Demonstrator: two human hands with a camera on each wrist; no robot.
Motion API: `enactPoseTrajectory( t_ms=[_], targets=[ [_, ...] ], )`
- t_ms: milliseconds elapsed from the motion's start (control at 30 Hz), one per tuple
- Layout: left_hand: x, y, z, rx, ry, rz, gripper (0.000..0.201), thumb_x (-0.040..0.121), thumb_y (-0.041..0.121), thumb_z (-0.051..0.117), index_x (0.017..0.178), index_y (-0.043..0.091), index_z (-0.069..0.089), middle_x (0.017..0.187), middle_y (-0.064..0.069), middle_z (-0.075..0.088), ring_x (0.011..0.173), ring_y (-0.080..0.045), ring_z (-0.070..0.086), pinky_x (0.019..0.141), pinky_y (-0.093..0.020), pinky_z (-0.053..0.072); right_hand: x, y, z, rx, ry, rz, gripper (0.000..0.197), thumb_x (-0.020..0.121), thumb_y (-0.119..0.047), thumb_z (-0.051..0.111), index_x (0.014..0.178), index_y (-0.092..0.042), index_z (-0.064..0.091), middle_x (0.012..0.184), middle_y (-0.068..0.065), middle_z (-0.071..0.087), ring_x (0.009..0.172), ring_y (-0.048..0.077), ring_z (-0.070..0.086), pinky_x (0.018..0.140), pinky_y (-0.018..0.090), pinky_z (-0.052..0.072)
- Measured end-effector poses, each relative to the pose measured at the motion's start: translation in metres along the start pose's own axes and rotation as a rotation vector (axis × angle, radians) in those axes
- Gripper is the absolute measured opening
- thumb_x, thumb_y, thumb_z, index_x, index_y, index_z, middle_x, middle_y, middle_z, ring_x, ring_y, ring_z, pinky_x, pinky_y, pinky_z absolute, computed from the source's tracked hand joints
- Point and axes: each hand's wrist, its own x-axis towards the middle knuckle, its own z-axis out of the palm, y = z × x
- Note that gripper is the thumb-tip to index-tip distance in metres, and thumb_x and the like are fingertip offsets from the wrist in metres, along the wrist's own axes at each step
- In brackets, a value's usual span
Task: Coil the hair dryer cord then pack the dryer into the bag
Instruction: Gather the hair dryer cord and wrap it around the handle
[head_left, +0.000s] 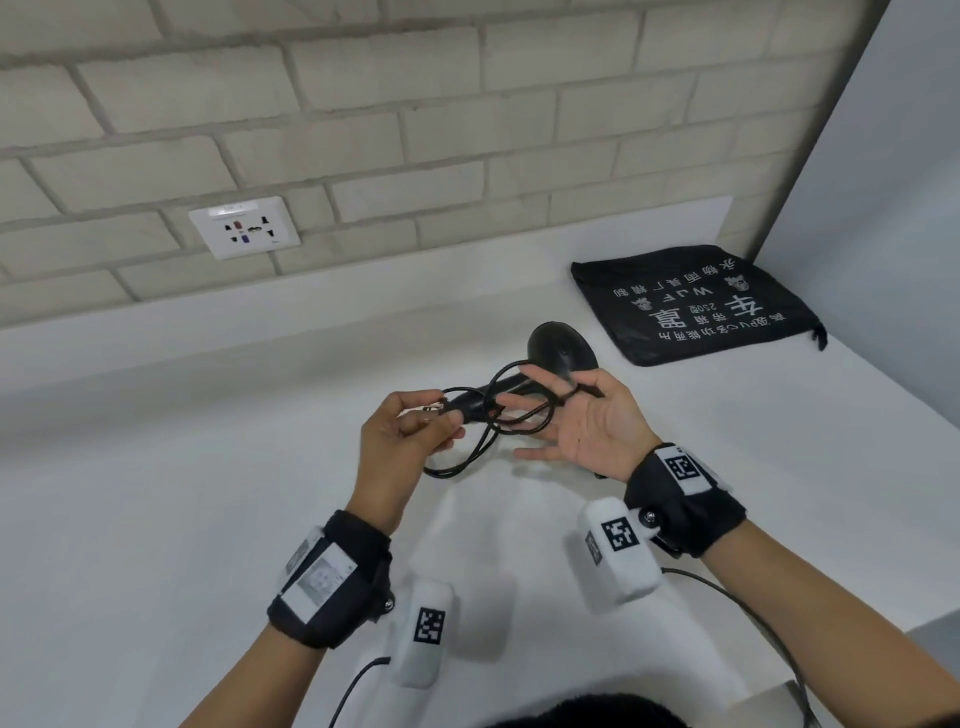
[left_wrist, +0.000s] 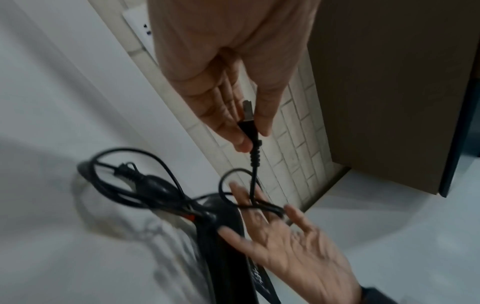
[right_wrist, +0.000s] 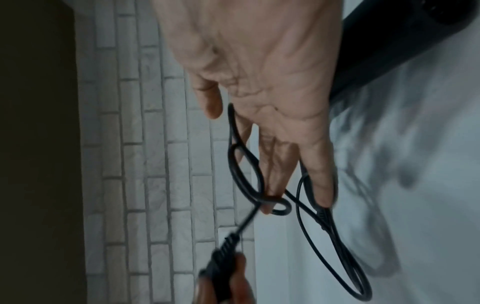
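i see my left hand (head_left: 402, 434) pinching the black moulded plug (left_wrist: 248, 121) at the end of the thin black rubber cord (head_left: 485, 441) between thumb and fingertips, its metal prongs pointing back toward the palm in the left wrist view. my right hand (head_left: 587, 421) is spread palm up, fingers straight and relaxed, with loops of that cord draped around them (the right wrist view shows one small loop caught at a fingertip (right_wrist: 267, 207) and a longer loop hanging below). the matte black plastic hair dryer (head_left: 558, 351) lies on the white countertop (head_left: 208, 467) just beyond both hands, its round head toward the far right and its handle pointing toward the left hand; a slack bight of cord trails onto the counter beneath the hands. the flat black fabric drawstring bag with white printed lettering (head_left: 696, 306) lies farther right near the wall corner, apart from the dryer. a white wall socket plate (head_left: 244, 226) sits in the pale brick wall (head_left: 467, 104) at upper left.
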Motion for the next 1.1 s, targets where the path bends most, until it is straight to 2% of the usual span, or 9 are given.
enactPoseTrajectory(
  t_ms=[233, 433, 567, 633, 733, 800, 900, 1000, 1100],
  targets=[
    [0.005, -0.014, 0.029, 0.090, -0.015, 0.044, 0.019, 0.082, 0.004, 0.064, 0.095, 0.014, 0.054, 0.085, -0.007, 0.071, 0.069, -0.005, 0.068, 0.057, -0.006, 0.046, 0.007, 0.003, 0.009, 0.034, -0.069, -0.013, 0.072, 0.066, -0.030, 0.059, 0.135, -0.032, 0.040, 0.125, 0.017, 0.060, 0.107, 0.042, 0.060, 0.094, 0.056, 0.043],
    [0.008, -0.033, 0.032, 0.231, -0.010, 0.073, 0.019, 0.082, 0.012, 0.067, 0.088, 0.021, 0.051, 0.103, -0.014, 0.067, 0.086, -0.013, 0.064, 0.063, -0.008, 0.048, 0.000, 0.008, 0.018, -0.274, 0.138, -0.131, 0.060, 0.095, -0.005, 0.034, 0.146, -0.026, 0.010, 0.110, 0.011, 0.070, 0.078, 0.022, 0.071, 0.087, 0.035, 0.051],
    [0.009, -0.035, 0.025, 0.329, -0.029, 0.051, 0.006, 0.086, 0.027, 0.062, 0.084, 0.023, 0.057, 0.102, -0.001, 0.063, 0.094, -0.013, 0.057, 0.082, -0.024, 0.047, -0.005, 0.002, 0.014, -0.416, 0.172, -0.161, 0.056, 0.097, -0.003, 0.033, 0.146, -0.020, 0.010, 0.095, 0.004, 0.075, 0.076, 0.016, 0.072, 0.077, 0.024, 0.056],
    [0.013, -0.032, 0.020, 0.171, -0.082, -0.109, 0.026, 0.090, 0.037, 0.050, 0.100, 0.016, 0.060, 0.106, 0.002, 0.061, 0.099, -0.012, 0.056, 0.089, -0.033, 0.046, -0.004, -0.002, 0.013, -0.411, 0.158, -0.159, 0.054, 0.096, -0.001, 0.035, 0.144, -0.019, 0.018, 0.087, 0.003, 0.075, 0.077, 0.017, 0.072, 0.078, 0.026, 0.056],
    [0.017, -0.032, 0.017, 0.176, -0.257, -0.233, 0.036, 0.088, 0.028, 0.045, 0.120, 0.017, 0.054, 0.112, 0.007, 0.062, 0.108, -0.010, 0.055, 0.082, -0.016, 0.046, -0.004, -0.002, 0.015, -0.475, 0.098, -0.136, 0.050, 0.094, 0.002, 0.039, 0.139, -0.017, 0.031, 0.086, 0.004, 0.075, 0.079, 0.017, 0.071, 0.081, 0.030, 0.055],
    [0.015, -0.031, 0.020, 0.232, -0.340, -0.254, 0.031, 0.094, 0.011, 0.044, 0.123, 0.013, 0.052, 0.109, 0.002, 0.063, 0.102, -0.011, 0.058, 0.073, -0.006, 0.046, -0.006, 0.000, 0.017, -0.557, 0.063, -0.119, 0.045, 0.093, 0.001, 0.041, 0.133, -0.019, 0.038, 0.084, 0.002, 0.075, 0.078, 0.015, 0.071, 0.080, 0.028, 0.056],
    [0.017, -0.031, 0.016, 0.259, -0.364, -0.241, 0.024, 0.094, 0.006, 0.045, 0.113, 0.006, 0.060, 0.101, -0.008, 0.064, 0.083, -0.012, 0.061, 0.072, -0.010, 0.051, -0.011, -0.003, 0.017, -0.666, 0.095, -0.137, 0.042, 0.093, 0.002, 0.041, 0.130, -0.016, 0.042, 0.074, -0.004, 0.073, 0.078, 0.010, 0.069, 0.080, 0.027, 0.055],
    [0.018, -0.026, 0.004, 0.320, -0.381, -0.221, 0.018, 0.093, 0.011, 0.050, 0.093, 0.014, 0.067, 0.083, 0.000, 0.063, 0.060, -0.003, 0.054, 0.066, -0.012, 0.048, -0.016, -0.007, 0.018, -0.761, 0.194, -0.187, 0.038, 0.093, 0.005, 0.041, 0.127, -0.011, 0.046, 0.077, 0.002, 0.071, 0.073, 0.005, 0.069, 0.073, 0.022, 0.057],
    [0.019, -0.015, -0.006, 0.318, -0.412, -0.226, 0.015, 0.089, 0.008, 0.055, 0.097, 0.009, 0.068, 0.073, 0.012, 0.067, 0.053, -0.002, 0.053, 0.060, -0.010, 0.048, -0.015, -0.012, 0.017, -0.903, 0.377, -0.324, 0.031, 0.094, 0.005, 0.038, 0.120, -0.004, 0.051, 0.084, 0.012, 0.067, 0.073, 0.006, 0.069, 0.068, 0.019, 0.056]
  ],
)
